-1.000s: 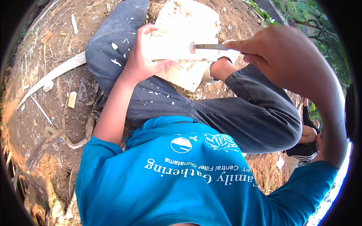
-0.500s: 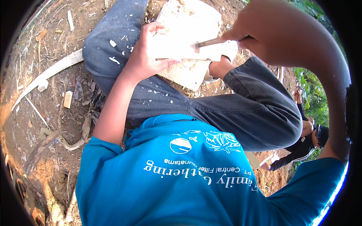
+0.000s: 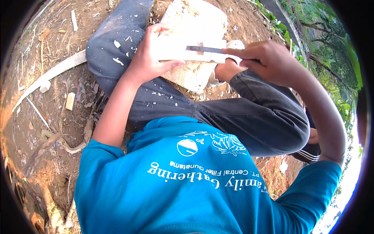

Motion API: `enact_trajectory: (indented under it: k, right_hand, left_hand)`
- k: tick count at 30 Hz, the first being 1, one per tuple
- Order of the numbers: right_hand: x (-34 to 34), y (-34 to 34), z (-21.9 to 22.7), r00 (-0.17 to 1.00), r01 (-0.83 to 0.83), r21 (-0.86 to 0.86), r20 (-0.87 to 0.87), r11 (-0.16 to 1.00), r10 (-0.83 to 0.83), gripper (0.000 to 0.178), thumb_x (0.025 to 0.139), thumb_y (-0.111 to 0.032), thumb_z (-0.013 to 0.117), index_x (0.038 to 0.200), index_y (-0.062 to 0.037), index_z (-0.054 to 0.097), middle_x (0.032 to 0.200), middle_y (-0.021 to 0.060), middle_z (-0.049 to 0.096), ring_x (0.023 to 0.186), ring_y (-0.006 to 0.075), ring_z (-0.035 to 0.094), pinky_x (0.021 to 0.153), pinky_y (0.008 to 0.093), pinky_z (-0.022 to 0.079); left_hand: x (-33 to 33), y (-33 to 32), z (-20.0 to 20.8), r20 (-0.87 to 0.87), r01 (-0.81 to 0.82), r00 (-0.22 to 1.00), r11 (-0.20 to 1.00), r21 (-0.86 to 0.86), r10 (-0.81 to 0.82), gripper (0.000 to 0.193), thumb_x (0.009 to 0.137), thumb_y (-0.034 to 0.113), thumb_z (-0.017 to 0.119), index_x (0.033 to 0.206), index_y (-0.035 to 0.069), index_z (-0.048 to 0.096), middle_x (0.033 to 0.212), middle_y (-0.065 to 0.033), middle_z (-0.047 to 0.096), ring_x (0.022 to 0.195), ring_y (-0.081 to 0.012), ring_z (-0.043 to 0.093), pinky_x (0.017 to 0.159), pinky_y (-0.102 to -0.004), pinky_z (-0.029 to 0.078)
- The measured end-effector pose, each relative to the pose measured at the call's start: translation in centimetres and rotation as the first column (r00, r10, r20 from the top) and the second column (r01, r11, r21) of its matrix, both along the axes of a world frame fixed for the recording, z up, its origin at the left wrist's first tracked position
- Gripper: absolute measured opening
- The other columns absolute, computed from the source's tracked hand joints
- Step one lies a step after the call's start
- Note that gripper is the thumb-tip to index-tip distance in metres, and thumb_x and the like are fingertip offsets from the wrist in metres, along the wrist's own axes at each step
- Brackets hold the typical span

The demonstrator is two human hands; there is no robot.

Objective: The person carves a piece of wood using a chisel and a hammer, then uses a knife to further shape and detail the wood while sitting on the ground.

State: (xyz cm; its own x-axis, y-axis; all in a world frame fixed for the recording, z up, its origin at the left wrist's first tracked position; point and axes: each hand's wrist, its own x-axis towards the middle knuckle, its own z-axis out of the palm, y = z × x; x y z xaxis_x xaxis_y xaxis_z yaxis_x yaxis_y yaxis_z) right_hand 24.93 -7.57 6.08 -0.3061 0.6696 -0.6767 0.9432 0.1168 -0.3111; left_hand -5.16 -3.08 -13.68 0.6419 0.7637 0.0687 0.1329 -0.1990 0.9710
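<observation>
My left hand point(image 3: 150, 60) grips the left end of a pale, overexposed piece of wood point(image 3: 177, 48), thumb along its near edge and fingers over the far one. In my closed right hand point(image 3: 269, 62) is a narrow-bladed tool point(image 3: 206, 49); its handle is hidden, and whether it is a knife or a chisel I cannot tell. The flat dark blade points left across the wood, over a brownish notch point(image 3: 200, 47). Beneath the workpiece is a larger pale wooden block point(image 3: 193, 19) on the ground.
My dark-trousered legs point(image 3: 241, 121) are bent around the block, dusted with wood chips. A long curved wood strip point(image 3: 50, 80) and offcuts point(image 3: 70, 101) litter the soil at left. Another person's dark clothing point(image 3: 309, 154) shows at right. Green plants point(image 3: 331, 43) grow at the upper right.
My right hand has come lower and nearer, and the blade now lies flatter, reaching farther left over the notch. The left hand and the wood have hardly moved.
</observation>
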Motion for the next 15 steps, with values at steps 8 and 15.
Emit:
enact_trajectory:
  k: [8, 15]
  right_hand:
    - [-2.6, 2.1, 4.7, 0.969, -0.190, 0.117, 0.179, 0.975, 0.168, 0.032, 0.096, -0.010, 0.062, 0.124, -0.0172, 0.077, 0.084, 0.0123, 0.071, 0.072, 0.0277, 0.065, 0.066, 0.0422, 0.049]
    - [-6.1, 2.9, 5.0, 0.926, -0.338, 0.283, 0.268, 0.898, 0.264, 0.027, 0.097, -0.009, 0.063, 0.118, -0.0164, 0.079, 0.085, 0.0092, 0.073, 0.079, 0.0239, 0.067, 0.073, 0.0402, 0.051]
  left_hand:
    - [-0.2, 0.0, 0.3, -0.005, 0.018, 1.000, 1.000, 0.012, -0.017, 0.093, 0.072, 0.023, 0.095, 0.142, 0.004, 0.037, 0.133, -0.0160, 0.052, 0.128, -0.0281, 0.053, 0.109, -0.0406, 0.044]
    - [-0.1, 0.0, -0.5, 0.036, 0.024, 0.999, 0.999, 0.047, -0.025, 0.094, 0.072, 0.016, 0.095, 0.144, 0.003, 0.035, 0.134, -0.0160, 0.049, 0.129, -0.0265, 0.051, 0.110, -0.0403, 0.043]
